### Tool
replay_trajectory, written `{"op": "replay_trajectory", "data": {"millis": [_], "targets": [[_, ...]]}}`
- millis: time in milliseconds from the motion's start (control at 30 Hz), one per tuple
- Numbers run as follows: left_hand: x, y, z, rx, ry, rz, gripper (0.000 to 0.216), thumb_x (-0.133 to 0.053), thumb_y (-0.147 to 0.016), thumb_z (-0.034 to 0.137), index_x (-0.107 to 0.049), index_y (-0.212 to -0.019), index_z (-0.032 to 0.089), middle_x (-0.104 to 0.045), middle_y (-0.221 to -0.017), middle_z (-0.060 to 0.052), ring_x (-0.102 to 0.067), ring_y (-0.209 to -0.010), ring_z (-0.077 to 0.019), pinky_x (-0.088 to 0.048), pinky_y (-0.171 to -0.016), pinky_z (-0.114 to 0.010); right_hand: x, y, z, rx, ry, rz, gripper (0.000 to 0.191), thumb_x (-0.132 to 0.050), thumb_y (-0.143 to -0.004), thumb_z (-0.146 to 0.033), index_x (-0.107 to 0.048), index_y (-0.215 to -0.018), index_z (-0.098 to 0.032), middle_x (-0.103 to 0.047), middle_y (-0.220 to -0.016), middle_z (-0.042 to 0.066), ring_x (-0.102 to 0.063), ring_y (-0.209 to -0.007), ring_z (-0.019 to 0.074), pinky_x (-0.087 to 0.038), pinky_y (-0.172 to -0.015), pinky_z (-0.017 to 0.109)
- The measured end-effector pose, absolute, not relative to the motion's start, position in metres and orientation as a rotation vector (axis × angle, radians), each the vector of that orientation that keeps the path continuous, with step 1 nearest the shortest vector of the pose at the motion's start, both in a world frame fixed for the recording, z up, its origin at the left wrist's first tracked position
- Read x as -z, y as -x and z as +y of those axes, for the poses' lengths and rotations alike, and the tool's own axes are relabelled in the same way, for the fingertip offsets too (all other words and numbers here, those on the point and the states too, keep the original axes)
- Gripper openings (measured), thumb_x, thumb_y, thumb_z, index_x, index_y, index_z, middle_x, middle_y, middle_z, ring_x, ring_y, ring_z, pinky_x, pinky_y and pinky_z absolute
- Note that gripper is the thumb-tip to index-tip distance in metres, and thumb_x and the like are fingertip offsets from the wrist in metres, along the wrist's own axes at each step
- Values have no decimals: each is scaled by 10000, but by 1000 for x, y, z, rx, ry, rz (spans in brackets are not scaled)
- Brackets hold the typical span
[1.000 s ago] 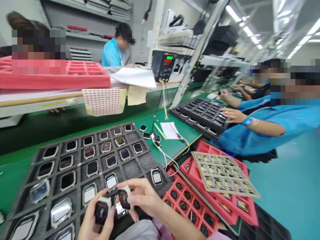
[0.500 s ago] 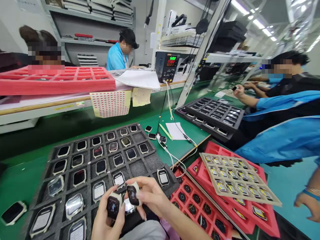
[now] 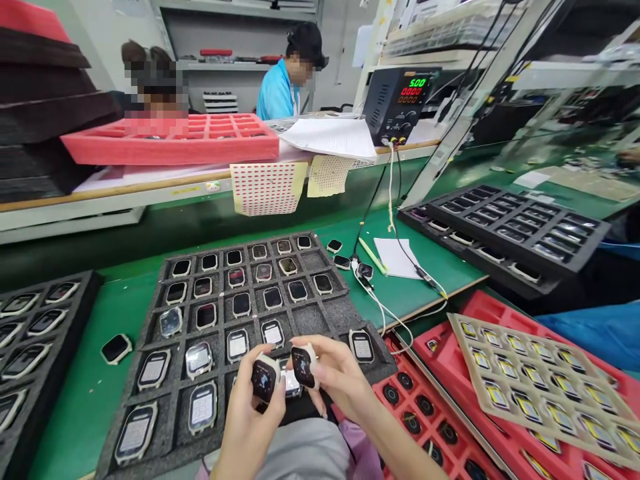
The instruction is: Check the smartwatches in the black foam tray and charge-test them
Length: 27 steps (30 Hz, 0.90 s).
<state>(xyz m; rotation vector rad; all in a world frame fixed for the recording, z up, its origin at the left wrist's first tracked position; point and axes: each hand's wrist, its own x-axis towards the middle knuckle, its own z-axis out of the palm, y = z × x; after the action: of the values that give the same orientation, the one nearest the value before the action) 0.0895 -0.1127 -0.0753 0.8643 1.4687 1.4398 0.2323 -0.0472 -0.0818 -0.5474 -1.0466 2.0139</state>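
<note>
My left hand [image 3: 250, 417] is closed on a white smartwatch body [image 3: 264, 377] with a dark screen. My right hand [image 3: 337, 373] pinches a second white watch body [image 3: 303, 365] right beside it, the two almost touching. Both hover over the near edge of a dark grey foam tray [image 3: 310, 319] whose pockets hold several watch bodies, some with lit screens, some dark. A third watch lies in the tray pocket just behind the two held ones.
Another grey foam tray [image 3: 80, 290] sits at the left, a loose watch [image 3: 115, 347] on the green mat between. Red trays [image 3: 480, 308] and a beige insert [image 3: 540, 373] lie to the right, a black tray [image 3: 505, 263] beyond. Cables, a power supply [image 3: 400, 103] and two people are behind.
The view has swung left, so the co-workers on the right are gone and the left tray appears. My hands still hold the two watches, now closer together.
</note>
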Motion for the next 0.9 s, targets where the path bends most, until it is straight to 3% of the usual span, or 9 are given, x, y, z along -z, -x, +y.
{"op": "replay_trajectory", "data": {"millis": [133, 267, 400, 533, 667, 833, 900], "targets": [[74, -89, -112, -1399, -880, 1465, 340, -666, -718, 292, -572, -1030, 194, -652, -886, -41, -628, -787, -198, -481, -711, -266, 80, -233, -47, -2009, 541, -1066, 377, -689, -790, -308, -627, -1125, -147, -678, -896, 115, -549, -369, 69, -431, -309, 156], [74, -89, -112, -1425, -875, 1494, 334, -655, -731, 290, -570, -1038, 191, -638, -987, -58, -616, -869, -200, -472, -762, -261, 78, -233, -48, -1985, 562, -1072, 388, -693, -785, -322, -623, -1127, -153, -679, -900, 108, -552, -374, 71, -435, -314, 161], [78, -87, -113, -1391, -904, 1481, 325, -642, -747, 283, -561, -1048, 190, -629, -936, -46, -614, -803, -186, -473, -705, -251, 77, -233, -48, -1976, 580, -1071, 359, -689, -791, -301, -630, -1112, -153, -675, -894, 98, -552, -371, 67, -437, -317, 157], [82, -84, -113, -1372, -927, 1492, 373, -616, -772, 291, -522, -1123, 206, -599, -1066, -65, -605, -886, -203, -479, -699, -255, 78, -233, -48, -1971, 561, -1069, 376, -690, -790, -312, -623, -1129, -162, -677, -901, 102, -561, -381, 74, -444, -316, 161], [80, -83, -114, -1368, -960, 1532, 324, -617, -760, 278, -553, -1065, 193, -613, -988, -54, -599, -827, -191, -474, -709, -263, 80, -234, -47, -1992, 538, -1079, 346, -690, -790, -267, -635, -1116, -164, -680, -898, 101, -557, -379, 69, -441, -314, 153], [72, -82, -112, -1346, -871, 1414, 424, -643, -760, 296, -495, -1149, 214, -598, -942, -38, -561, -654, -142, -448, -504, -214, 78, -235, -46, -2018, 538, -1095, 404, -660, -813, -279, -589, -1196, -171, -677, -904, 104, -574, -421, 85, -463, -351, 169], [71, -78, -111, -1316, -832, 1280, 505, -653, -762, 281, -438, -1216, 228, -595, -894, -20, -555, -626, -131, -472, -513, -220, 75, -237, -45, -2028, 559, -1110, 431, -639, -829, -292, -552, -1236, -178, -671, -941, 115, -585, -453, 96, -471, -371, 182]]}}
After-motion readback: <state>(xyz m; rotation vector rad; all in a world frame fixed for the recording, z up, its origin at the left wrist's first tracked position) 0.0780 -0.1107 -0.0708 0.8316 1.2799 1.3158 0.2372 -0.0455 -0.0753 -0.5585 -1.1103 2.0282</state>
